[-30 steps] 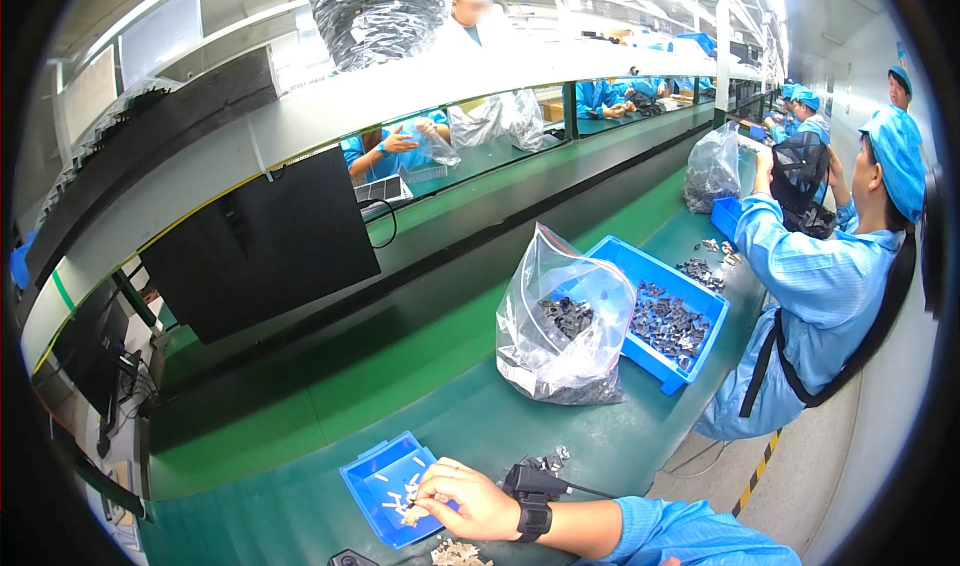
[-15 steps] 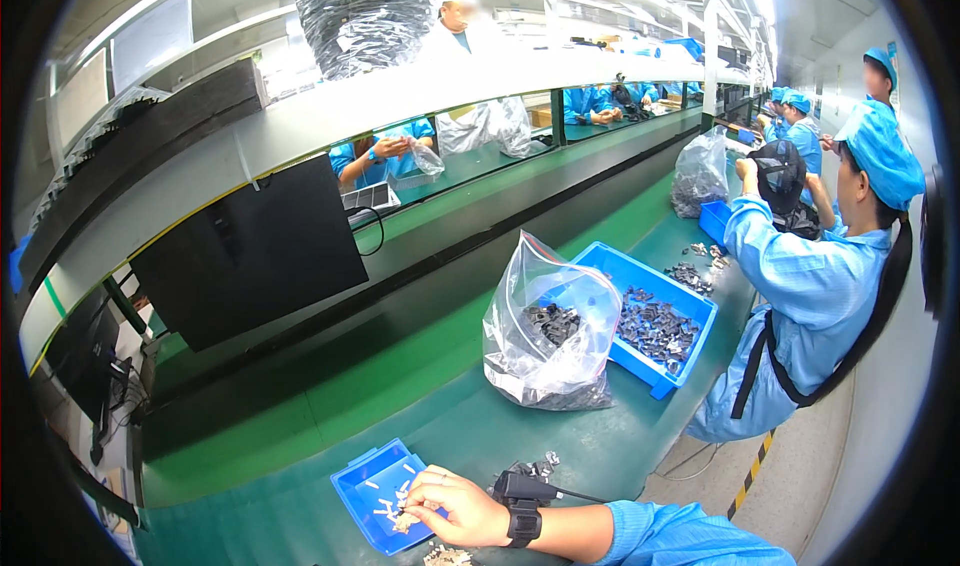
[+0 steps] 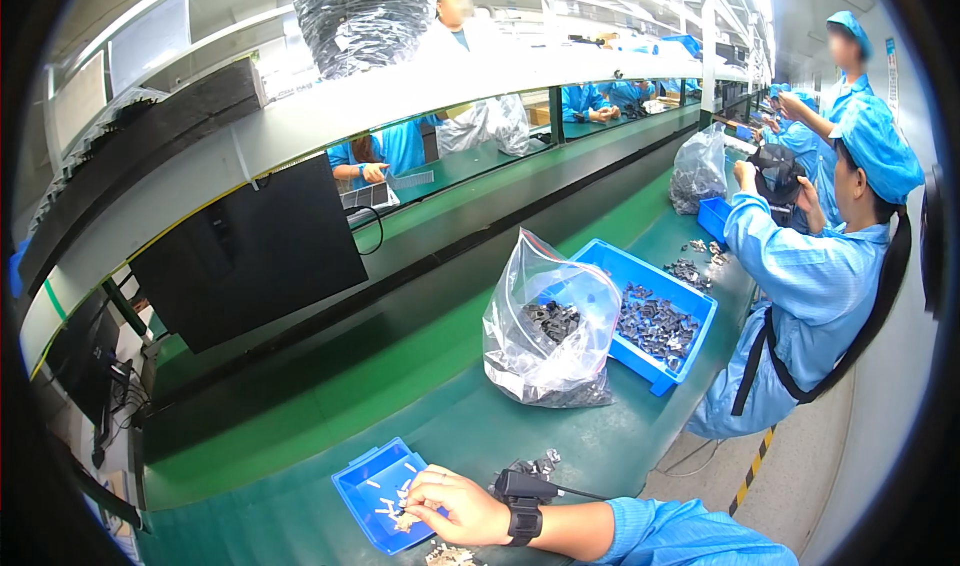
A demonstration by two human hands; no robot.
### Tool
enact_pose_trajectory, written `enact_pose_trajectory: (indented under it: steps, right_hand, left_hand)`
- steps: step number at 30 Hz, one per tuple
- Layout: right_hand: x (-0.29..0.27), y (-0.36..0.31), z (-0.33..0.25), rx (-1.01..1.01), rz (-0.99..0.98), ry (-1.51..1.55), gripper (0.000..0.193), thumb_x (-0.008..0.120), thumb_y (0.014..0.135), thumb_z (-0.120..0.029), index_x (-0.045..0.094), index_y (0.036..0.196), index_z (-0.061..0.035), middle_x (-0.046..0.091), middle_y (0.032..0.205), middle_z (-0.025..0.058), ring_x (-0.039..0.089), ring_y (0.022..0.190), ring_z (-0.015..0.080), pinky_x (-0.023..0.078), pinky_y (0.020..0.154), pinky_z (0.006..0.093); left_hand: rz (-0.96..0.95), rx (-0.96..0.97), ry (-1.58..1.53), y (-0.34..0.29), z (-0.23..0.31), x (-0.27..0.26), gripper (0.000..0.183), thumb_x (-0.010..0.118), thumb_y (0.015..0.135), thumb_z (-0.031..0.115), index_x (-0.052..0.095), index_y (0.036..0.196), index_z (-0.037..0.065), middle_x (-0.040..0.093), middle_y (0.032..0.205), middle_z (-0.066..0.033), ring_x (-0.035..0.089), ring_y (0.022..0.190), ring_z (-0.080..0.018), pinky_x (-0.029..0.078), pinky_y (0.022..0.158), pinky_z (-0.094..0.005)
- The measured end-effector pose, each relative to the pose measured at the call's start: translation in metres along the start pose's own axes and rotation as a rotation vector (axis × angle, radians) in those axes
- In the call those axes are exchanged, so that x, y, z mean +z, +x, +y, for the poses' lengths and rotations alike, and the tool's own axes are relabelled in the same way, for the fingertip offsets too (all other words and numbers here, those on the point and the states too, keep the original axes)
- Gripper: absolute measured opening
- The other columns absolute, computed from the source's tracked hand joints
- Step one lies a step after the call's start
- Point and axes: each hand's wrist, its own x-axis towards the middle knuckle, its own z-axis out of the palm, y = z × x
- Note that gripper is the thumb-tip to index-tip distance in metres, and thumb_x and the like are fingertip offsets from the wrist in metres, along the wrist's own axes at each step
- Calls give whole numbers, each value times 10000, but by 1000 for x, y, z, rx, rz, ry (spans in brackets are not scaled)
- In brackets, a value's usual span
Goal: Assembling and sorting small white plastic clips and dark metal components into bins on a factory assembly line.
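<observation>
My right hand [image 3: 455, 506], with a black strap and small device [image 3: 524, 501] on its wrist, hovers over the right side of a small blue tray [image 3: 352, 479]. Thumb and fingertips are pinched together; what they hold, if anything, is too small to make out. Pale slim pieces [image 3: 383, 512] lie scattered in the tray under the fingertips. Below the hand, a heap of similar pale pieces [image 3: 452, 556] rests on the green table. Small dark parts [image 3: 545, 463] lie just beyond the wrist. My left hand is out of view.
A clear zip bag [image 3: 545, 356] of dark parts stands beside a larger blue bin [image 3: 665, 374] full of dark pieces. At the right, a seated co-worker [image 3: 810, 256] in blue handles a black item. A dark panel [image 3: 250, 256] hangs over the green belt at left.
My right hand stays almost still. The seated co-worker has turned the black item, and a person behind now stands taller with an arm out. Across the line, another person's hands have lowered.
</observation>
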Motion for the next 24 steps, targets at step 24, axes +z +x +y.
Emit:
enact_pose_trajectory:
  steps: [24]
  right_hand:
    - [-2,0,-3,4,1,-7,55,620,871,-16,633,923,-9,616,875,103,578,843,278,467,785,361]
  left_hand:
    - [32,50,-74,4,-15,6,1013,52,872,779,602,1071,-47,416,1260,-434,453,1192,-511,312,1016,-636]
